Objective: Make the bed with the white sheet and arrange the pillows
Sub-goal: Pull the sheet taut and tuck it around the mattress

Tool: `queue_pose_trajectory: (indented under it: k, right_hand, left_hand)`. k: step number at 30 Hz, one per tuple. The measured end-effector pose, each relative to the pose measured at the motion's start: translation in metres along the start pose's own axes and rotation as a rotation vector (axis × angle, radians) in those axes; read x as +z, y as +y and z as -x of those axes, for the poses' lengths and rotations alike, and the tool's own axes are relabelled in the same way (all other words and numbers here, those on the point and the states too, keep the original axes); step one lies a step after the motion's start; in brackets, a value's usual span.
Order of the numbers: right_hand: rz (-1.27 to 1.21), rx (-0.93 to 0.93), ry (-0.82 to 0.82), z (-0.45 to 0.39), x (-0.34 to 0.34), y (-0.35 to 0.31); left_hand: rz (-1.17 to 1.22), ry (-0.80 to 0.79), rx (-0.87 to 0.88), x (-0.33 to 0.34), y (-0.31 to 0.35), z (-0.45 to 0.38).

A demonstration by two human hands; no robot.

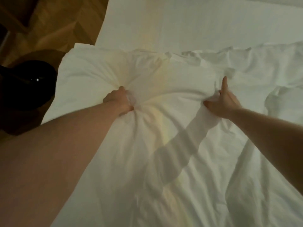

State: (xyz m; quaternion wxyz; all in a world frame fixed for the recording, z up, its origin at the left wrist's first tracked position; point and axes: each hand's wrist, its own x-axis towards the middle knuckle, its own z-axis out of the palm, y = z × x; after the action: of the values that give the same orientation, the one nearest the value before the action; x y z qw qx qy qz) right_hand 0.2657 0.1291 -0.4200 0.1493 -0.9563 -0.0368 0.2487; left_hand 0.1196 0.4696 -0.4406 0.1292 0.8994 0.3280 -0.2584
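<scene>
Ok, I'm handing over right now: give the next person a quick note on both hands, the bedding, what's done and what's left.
Left hand: grips a bunched fistful of the white sheet.
Right hand: pinches the sheet's fabric, index finger straight.
The sheet lies rumpled over the bed; the far part of the bed is flat and smooth.
Done: sheet is on the bed.
Left: pull it flat and smooth the creases, then arrange the pillows, none clearly identifiable in view.

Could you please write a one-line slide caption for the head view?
Both hands, left hand and right hand, bunch the white sheet on the bed.
</scene>
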Motion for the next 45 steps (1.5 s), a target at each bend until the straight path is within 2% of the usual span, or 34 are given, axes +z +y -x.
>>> queue_pose_trajectory:
  k: [2, 5, 8, 11, 13, 14, 16, 18, 20, 22, 29, 33, 37, 40, 42, 45]
  right_hand:
    - [0.063, 0.008, -0.03, -0.001, 0.018, 0.003]
    - [-0.001, -0.04, 0.183, 0.01, 0.029, -0.001]
    - [-0.256, -0.092, 0.47, 0.023, 0.007, -0.019]
    - [-0.401, -0.267, 0.605, 0.025, -0.027, -0.048]
    - [-0.337, -0.332, 0.507, 0.018, -0.046, -0.066]
    - [-0.295, -0.303, 0.382, 0.016, -0.053, -0.072]
    - [-0.274, -0.194, 0.126, 0.018, -0.063, -0.071]
    - [-0.229, -0.202, 0.045, 0.035, -0.072, -0.05]
    - [-0.089, -0.297, 0.043, 0.061, -0.084, -0.012]
    - [0.032, -0.3, 0.035, 0.082, -0.102, 0.038]
    - [0.035, 0.029, 0.231, 0.09, -0.212, 0.23]
    - [0.031, 0.094, 0.28, 0.063, -0.257, 0.341]
    - [0.137, 0.091, 0.262, 0.033, -0.294, 0.442]
    - [0.24, 0.061, 0.28, 0.008, -0.321, 0.509]
    - [0.301, 0.056, 0.324, -0.008, -0.345, 0.552]
    - [0.388, 0.031, 0.478, -0.029, -0.399, 0.609]
  left_hand:
    - [-0.032, -0.026, 0.037, 0.015, -0.002, -0.004]
    - [-0.05, 0.013, 0.081, 0.02, -0.003, 0.0]
    - [0.052, 0.212, 0.121, 0.0, -0.005, 0.019]
    - [0.138, 0.42, 0.143, -0.027, -0.014, 0.033]
    - [0.153, 0.469, 0.088, -0.042, -0.025, 0.038]
    - [0.146, 0.415, 0.034, -0.047, -0.028, 0.04]
    - [0.102, 0.182, -0.061, -0.052, -0.025, 0.047]
    - [0.062, -0.053, -0.067, -0.052, -0.006, 0.059]
    - [0.072, -0.111, -0.008, -0.05, 0.025, 0.075]
    - [0.116, -0.089, 0.074, -0.048, 0.065, 0.095]
    - [0.217, -0.08, 0.329, -0.043, 0.252, 0.171]
    - [0.206, -0.038, 0.343, -0.018, 0.371, 0.198]
    - [0.248, -0.039, 0.302, 0.024, 0.492, 0.216]
    - [0.25, -0.013, 0.357, 0.056, 0.579, 0.228]
    - [0.209, -0.005, 0.404, 0.074, 0.627, 0.232]
    - [0.065, -0.018, 0.413, 0.092, 0.675, 0.231]
